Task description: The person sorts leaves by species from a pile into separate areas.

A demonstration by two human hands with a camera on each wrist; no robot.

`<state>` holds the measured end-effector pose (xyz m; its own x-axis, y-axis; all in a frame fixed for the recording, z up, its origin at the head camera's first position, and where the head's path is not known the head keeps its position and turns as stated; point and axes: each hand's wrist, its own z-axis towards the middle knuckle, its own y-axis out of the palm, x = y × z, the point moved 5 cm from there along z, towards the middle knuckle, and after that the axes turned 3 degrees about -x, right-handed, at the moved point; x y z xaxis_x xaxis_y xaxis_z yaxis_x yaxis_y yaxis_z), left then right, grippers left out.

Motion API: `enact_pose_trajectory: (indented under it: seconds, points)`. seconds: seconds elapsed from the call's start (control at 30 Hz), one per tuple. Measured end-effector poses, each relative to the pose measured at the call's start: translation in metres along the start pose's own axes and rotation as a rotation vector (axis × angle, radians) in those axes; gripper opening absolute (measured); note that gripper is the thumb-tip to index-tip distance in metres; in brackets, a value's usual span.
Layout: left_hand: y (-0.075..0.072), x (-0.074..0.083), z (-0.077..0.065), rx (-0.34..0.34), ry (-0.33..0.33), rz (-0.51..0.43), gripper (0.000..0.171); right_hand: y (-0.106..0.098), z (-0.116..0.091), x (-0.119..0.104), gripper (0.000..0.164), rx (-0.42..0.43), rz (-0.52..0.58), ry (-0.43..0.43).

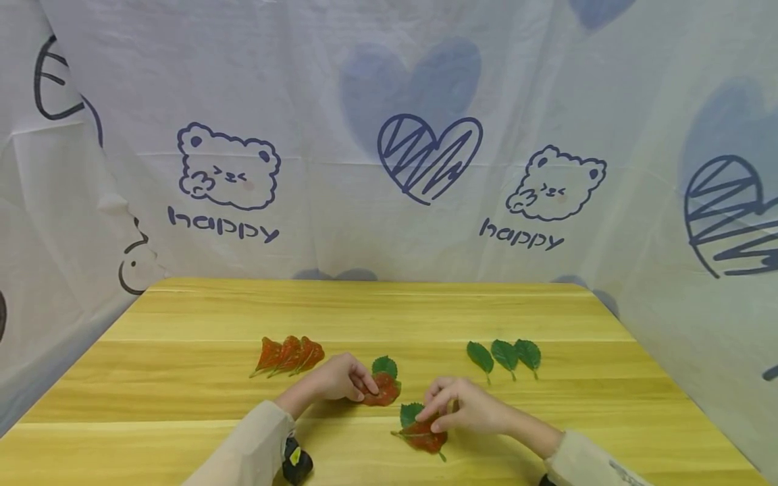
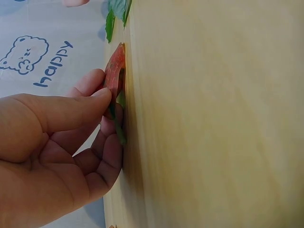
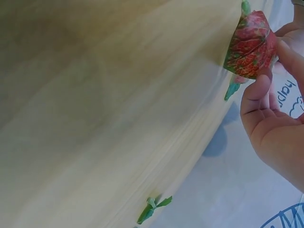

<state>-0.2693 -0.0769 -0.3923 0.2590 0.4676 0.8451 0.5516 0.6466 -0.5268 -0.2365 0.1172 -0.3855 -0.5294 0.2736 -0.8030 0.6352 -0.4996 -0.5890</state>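
Near the middle of the wooden table, my left hand (image 1: 342, 378) pinches red leaf material (image 1: 384, 391) between thumb and index finger, as the left wrist view also shows. A serrated green leaf (image 1: 385, 366) lies just behind it, partly covered. Closer to me and to the right, my right hand (image 1: 469, 406) pinches a red leaf (image 1: 427, 440); its veins show in the right wrist view. Another green leaf (image 1: 410, 412) pokes out behind this red one. Two stems stick out there, so more than one red leaf may overlap; I cannot tell.
Three overlapping red leaves (image 1: 290, 355) lie at the back left of the table (image 1: 182, 418). Three green leaves, the middle one (image 1: 504, 355) among them, lie in a row at the back right. A printed cloth (image 1: 340, 223) hangs behind the table.
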Motion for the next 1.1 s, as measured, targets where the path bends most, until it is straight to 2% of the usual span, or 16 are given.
enact_pose_trajectory:
  seconds: [0.13,0.27,0.4,0.7,1.1]
  points:
    - [0.0,0.001,0.0,-0.001,0.004,0.004,0.019,0.004,0.001,-0.001,0.017,-0.041,-0.016,-0.01]
    - [0.0,0.002,-0.001,-0.001,0.007,0.012,0.019,0.005,0.002,0.001,0.019,-0.061,0.0,0.022]
    - [0.001,0.002,0.0,0.001,0.006,0.015,0.019,0.006,0.002,0.006,0.022,-0.062,0.005,0.064]
    - [0.001,0.0,0.001,-0.001,0.0,0.014,0.019,0.006,0.004,0.014,0.024,-0.063,-0.068,0.132]
    - [0.0,-0.002,0.001,0.001,0.021,0.009,0.019,0.006,0.007,0.014,0.023,-0.062,-0.099,0.166]
